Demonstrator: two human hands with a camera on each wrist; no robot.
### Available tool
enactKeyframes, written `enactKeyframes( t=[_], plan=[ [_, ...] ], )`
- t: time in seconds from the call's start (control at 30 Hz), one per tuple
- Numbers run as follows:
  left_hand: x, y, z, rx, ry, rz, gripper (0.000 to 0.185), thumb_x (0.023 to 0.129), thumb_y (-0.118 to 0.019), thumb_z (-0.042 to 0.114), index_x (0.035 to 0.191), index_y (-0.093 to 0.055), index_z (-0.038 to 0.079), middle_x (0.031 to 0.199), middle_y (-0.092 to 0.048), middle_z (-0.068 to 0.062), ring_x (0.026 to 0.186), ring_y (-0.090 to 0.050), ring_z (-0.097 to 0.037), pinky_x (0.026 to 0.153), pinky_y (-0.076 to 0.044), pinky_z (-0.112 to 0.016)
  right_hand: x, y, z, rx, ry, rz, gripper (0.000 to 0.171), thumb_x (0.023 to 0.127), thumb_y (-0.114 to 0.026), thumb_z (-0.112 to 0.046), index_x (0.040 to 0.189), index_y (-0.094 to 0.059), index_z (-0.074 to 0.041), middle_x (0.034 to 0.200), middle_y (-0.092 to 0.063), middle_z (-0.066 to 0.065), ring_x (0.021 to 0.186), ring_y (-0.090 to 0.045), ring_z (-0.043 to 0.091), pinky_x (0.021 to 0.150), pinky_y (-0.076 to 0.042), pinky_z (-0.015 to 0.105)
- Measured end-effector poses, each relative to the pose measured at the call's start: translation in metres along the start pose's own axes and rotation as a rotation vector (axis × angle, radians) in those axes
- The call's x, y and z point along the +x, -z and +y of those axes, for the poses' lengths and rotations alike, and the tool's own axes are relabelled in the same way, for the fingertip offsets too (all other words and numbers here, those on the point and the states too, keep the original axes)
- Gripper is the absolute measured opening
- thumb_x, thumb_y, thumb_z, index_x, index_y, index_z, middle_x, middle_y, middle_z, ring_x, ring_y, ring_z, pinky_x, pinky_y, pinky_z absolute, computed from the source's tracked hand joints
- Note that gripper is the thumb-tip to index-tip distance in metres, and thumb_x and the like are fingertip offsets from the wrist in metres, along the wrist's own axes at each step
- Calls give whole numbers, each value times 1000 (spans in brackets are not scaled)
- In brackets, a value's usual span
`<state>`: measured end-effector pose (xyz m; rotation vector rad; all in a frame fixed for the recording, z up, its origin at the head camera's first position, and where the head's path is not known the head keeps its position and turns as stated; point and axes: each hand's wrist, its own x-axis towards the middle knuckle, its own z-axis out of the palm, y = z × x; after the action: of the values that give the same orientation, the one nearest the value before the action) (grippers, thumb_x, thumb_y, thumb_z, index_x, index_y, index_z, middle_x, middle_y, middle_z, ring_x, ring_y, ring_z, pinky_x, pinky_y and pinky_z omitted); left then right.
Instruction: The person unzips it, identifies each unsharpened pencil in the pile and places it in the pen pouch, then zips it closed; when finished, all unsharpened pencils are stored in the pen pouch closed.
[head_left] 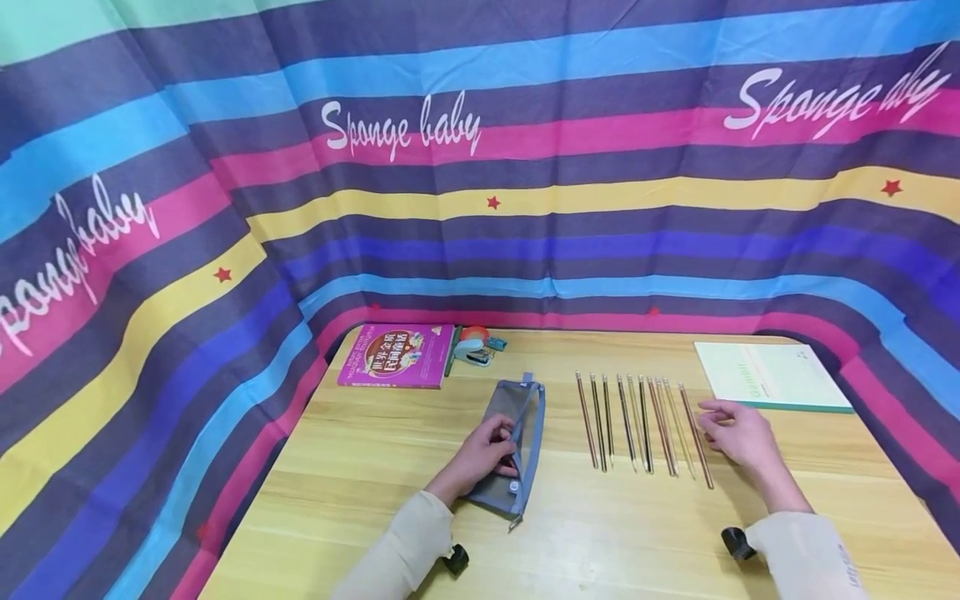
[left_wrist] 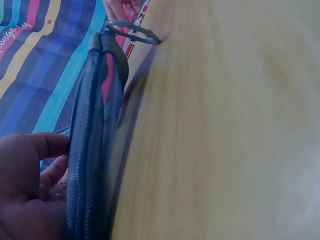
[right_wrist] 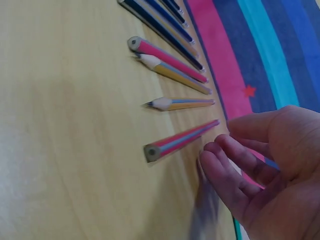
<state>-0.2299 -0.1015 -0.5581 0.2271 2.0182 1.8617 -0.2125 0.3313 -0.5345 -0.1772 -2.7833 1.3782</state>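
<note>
Two sides to mind: steady left, light right.
On the pale wood-grain surface (head_left: pixel 345 450), your left hand (head_left: pixel 480 454) pinches the edge of the grey mesh pouch with blue zip trim (head_left: pixel 532 454); hold its mouth wide. Beyond the row of slim wooden pencils (head_left: pixel 646 425), the rightmost red-and-grey striped pencil (head_left: pixel 696 436) lies just beside your right hand (head_left: pixel 738 437), thumb and fingers parted; pinch mid-shaft, lift without rolling its neighbour.

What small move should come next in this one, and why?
Probably closing the right hand on the rightmost pencil: that hand is empty and right beside it, while the left hand grips the mesh pouch.
</note>
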Motion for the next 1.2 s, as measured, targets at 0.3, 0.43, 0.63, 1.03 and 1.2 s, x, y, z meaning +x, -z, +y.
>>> enactKeyframes(
  t=[0.3, 0.43, 0.63, 1.03, 1.2],
  plan=[
    [2, -9, 0, -49, -1, 48, 30, 95, -55, -5, 125, -54, -4, 94, -56, -5, 69, -65, -15, 69, -69, -37, 3, -8, 5, 20, -32, 1, 42, 99, -65, -9, 133, -57, 14, 111, -66, 32, 74, -69, 11, 65, -66, 27],
    [4, -16, -1, -81, -7, 67, 31, 94, -55, -6, 126, -55, -5, 93, -55, -2, 69, -65, -14, 69, -69, -36, 3, -7, 3, 4, -41, -17, 44, 99, -65, -11, 134, -56, 13, 114, -66, 32, 74, -70, 12, 65, -66, 27],
    [6, -20, -4, -106, -19, 102, 33, 94, -57, -5, 127, -56, -5, 92, -55, -2, 67, -65, -14, 67, -69, -36, 4, -9, 3, -13, -34, -43, 49, 95, -71, -10, 135, -55, 14, 112, -67, 30, 76, -69, 14, 64, -65, 25],
    [8, -19, -6, -121, -28, 142, 29, 95, -59, -3, 124, -57, -3, 94, -53, -2, 67, -67, -15, 67, -68, -35, 10, -12, -1, -5, -69, -62, 54, 90, -75, -5, 136, -54, 13, 99, -63, 13, 73, -65, 15, 63, -65, 25],
    [10, -19, -7, -121, -22, 143, 30, 94, -59, -3, 124, -57, -3, 94, -54, -2, 67, -67, -15, 67, -68, -35, 10, -12, -2, -3, -91, -69, 55, 90, -74, -4, 137, -53, 14, 98, -63, 12, 72, -65, 14, 63, -65, 26]
  ],
)
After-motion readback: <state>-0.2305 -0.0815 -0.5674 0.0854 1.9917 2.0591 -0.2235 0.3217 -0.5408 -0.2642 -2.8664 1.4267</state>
